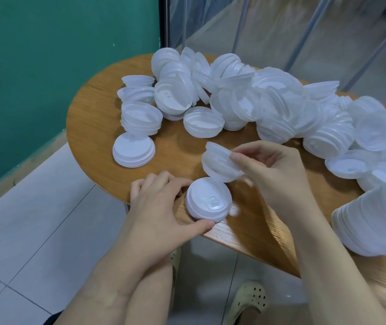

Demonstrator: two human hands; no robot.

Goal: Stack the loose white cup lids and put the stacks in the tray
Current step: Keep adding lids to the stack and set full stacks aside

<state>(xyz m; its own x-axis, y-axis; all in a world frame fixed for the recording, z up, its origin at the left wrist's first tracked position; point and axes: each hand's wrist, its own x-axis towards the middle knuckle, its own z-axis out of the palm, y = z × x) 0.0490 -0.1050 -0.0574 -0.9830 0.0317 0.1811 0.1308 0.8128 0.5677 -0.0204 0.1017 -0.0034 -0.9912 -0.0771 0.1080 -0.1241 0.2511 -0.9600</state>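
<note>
Our left hand (161, 207) grips a top-up lid (208, 198) on the tabletop (93, 118), our right hand (274, 170) pinches a tilted lid stack (219, 161) above it.

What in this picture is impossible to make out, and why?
- The tray for the stacks: not in the head view at all.
- Long lid stack at right: cut off by the frame edge, so its length is unknown.
- Lid pile: lids overlap and blur, uncountable.
- Lids in the right hand: fingers cover part, count unclear.
- Lid at the left hand: embossed mark unreadable.
</note>
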